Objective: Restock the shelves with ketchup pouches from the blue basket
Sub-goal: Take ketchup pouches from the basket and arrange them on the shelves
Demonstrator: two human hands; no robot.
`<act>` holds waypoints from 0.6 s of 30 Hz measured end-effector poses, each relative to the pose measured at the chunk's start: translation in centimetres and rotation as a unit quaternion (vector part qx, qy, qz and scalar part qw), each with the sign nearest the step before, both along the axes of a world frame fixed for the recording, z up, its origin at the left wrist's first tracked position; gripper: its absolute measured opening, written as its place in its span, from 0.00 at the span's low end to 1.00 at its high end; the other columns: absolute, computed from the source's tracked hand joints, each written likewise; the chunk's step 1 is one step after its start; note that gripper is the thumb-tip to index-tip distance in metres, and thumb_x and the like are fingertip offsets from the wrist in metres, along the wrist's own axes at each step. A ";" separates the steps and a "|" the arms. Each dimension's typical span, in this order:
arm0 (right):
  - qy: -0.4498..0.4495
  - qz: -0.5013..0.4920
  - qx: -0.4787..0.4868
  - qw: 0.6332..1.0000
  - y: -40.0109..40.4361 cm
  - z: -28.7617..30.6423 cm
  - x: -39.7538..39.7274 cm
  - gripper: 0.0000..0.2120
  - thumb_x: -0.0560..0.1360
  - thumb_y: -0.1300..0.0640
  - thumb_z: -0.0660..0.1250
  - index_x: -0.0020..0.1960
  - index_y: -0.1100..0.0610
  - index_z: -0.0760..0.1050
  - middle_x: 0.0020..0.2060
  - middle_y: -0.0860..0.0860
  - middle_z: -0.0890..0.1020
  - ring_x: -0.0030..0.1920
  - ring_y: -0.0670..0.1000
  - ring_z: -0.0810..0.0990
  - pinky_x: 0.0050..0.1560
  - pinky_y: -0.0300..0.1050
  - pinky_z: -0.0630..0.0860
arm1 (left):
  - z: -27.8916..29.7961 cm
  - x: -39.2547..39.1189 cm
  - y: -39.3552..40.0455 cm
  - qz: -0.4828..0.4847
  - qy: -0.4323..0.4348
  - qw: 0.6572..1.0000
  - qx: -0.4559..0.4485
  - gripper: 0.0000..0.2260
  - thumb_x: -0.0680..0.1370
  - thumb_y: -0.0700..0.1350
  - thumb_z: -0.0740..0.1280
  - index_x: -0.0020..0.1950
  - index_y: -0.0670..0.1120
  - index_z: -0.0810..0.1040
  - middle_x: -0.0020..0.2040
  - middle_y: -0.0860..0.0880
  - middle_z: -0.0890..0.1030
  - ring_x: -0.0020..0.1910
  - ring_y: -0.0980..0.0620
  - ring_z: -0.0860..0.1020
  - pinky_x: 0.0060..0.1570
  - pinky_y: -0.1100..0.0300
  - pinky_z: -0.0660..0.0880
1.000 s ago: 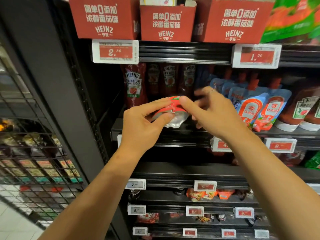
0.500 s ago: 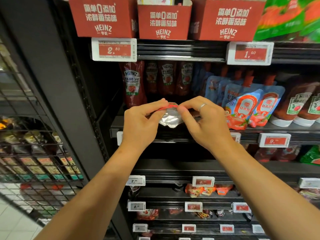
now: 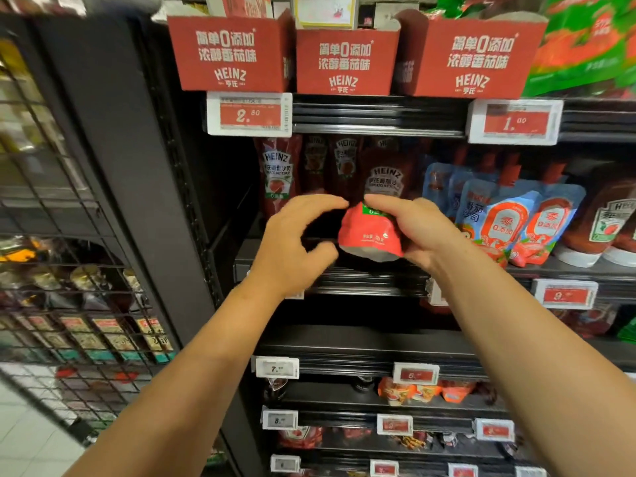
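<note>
A red Heinz ketchup pouch (image 3: 373,222) stands tilted at the front of the middle shelf (image 3: 371,280), its silver base lifted toward me. My right hand (image 3: 418,230) holds it from the right, fingers curled over its top and side. My left hand (image 3: 296,244) hovers just left of the pouch with curved fingers, apart from it and holding nothing. Behind stand several dark red Heinz pouches (image 3: 277,177). The blue basket is out of view.
Blue-and-red pouches (image 3: 495,218) and upside-down ketchup bottles (image 3: 605,222) fill the shelf to the right. Red Heinz cartons (image 3: 344,60) sit on the shelf above, with price tags (image 3: 249,113) on the rails. A black upright and a wire mesh rack (image 3: 69,270) stand at left.
The pouch has gone from flat between both hands to nearly upright on the shelf. My left hand has let go and drawn slightly left; my right hand still holds it.
</note>
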State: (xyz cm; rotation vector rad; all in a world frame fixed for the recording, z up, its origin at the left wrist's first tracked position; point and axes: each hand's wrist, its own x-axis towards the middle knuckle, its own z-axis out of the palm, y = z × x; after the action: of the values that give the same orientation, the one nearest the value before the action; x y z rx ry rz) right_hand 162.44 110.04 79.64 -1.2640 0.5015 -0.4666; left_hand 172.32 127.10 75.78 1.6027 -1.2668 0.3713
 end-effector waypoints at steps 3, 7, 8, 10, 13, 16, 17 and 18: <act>0.049 -0.060 -0.071 0.994 -1.0 -0.3 1.0 0.13 0.72 0.64 0.76 0.52 0.64 0.76 0.41 0.58 0.85 0.36 0.51 0.85 0.41 0.50 0.83 | 0.4 3.5 -0.6 0.198 0.144 0.968 0.056 0.12 0.70 0.47 0.71 0.51 0.43 0.80 0.47 0.50 0.82 0.47 0.52 0.80 0.49 0.60 0.76; 0.061 -0.073 -0.081 0.992 -1.5 -1.2 2.6 0.15 0.72 0.65 0.75 0.54 0.60 0.73 0.44 0.58 0.83 0.34 0.50 0.85 0.31 0.45 0.81 | 0.6 8.1 -3.3 0.279 0.226 0.924 0.133 0.41 0.67 0.53 0.80 0.74 0.44 0.65 0.67 0.40 0.73 0.66 0.40 0.73 0.65 0.52 0.73; 0.063 -0.074 -0.095 0.991 -1.6 -1.6 3.0 0.14 0.72 0.65 0.74 0.54 0.60 0.74 0.43 0.57 0.83 0.33 0.50 0.85 0.29 0.42 0.80 | 0.5 8.7 -3.9 0.289 0.232 0.919 0.135 0.47 0.66 0.54 0.81 0.78 0.44 0.59 0.71 0.38 0.68 0.69 0.38 0.71 0.67 0.51 0.71; 0.063 -0.085 -0.138 0.985 -1.7 -2.4 3.9 0.14 0.72 0.64 0.74 0.56 0.60 0.77 0.40 0.54 0.84 0.33 0.49 0.84 0.27 0.40 0.78 | 0.0 9.8 -4.9 0.313 0.224 0.915 0.121 0.51 0.67 0.55 0.80 0.80 0.43 0.54 0.74 0.36 0.64 0.72 0.36 0.68 0.68 0.49 0.69; 0.009 -0.087 -0.189 0.978 -2.1 -3.2 5.1 0.16 0.71 0.61 0.77 0.55 0.51 0.79 0.44 0.50 0.87 0.40 0.49 0.86 0.36 0.44 0.82 | -1.2 10.9 -5.4 0.329 0.191 0.919 0.099 0.49 0.68 0.55 0.80 0.79 0.42 0.56 0.73 0.36 0.67 0.70 0.36 0.70 0.65 0.50 0.70; -0.031 -0.065 -0.193 0.979 -2.5 -3.8 6.9 0.19 0.72 0.59 0.78 0.61 0.52 0.77 0.53 0.51 0.86 0.52 0.51 0.86 0.50 0.48 0.83 | -1.6 11.7 -5.6 0.311 0.191 0.927 0.090 0.45 0.69 0.53 0.80 0.78 0.41 0.60 0.70 0.37 0.71 0.68 0.37 0.72 0.63 0.50 0.71; -0.036 -0.069 -0.214 0.974 -2.7 -3.9 7.7 0.18 0.74 0.59 0.76 0.61 0.53 0.77 0.54 0.53 0.85 0.54 0.52 0.85 0.55 0.50 0.82 | -1.5 11.9 -5.6 0.309 0.188 0.928 0.090 0.45 0.69 0.53 0.80 0.78 0.41 0.60 0.70 0.37 0.72 0.68 0.37 0.72 0.63 0.50 0.71; -0.038 -0.077 -0.246 0.965 -2.8 -4.1 8.5 0.16 0.75 0.59 0.75 0.60 0.52 0.76 0.55 0.54 0.85 0.54 0.52 0.84 0.58 0.52 0.81 | -1.6 12.1 -5.7 0.309 0.183 0.929 0.093 0.44 0.70 0.53 0.79 0.78 0.41 0.60 0.70 0.37 0.72 0.68 0.37 0.72 0.63 0.50 0.71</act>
State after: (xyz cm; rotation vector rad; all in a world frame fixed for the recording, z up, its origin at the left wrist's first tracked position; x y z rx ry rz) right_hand 170.94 107.21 75.58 -1.6816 0.4329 -0.8022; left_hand 184.44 121.43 74.21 2.1061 -0.5021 0.3191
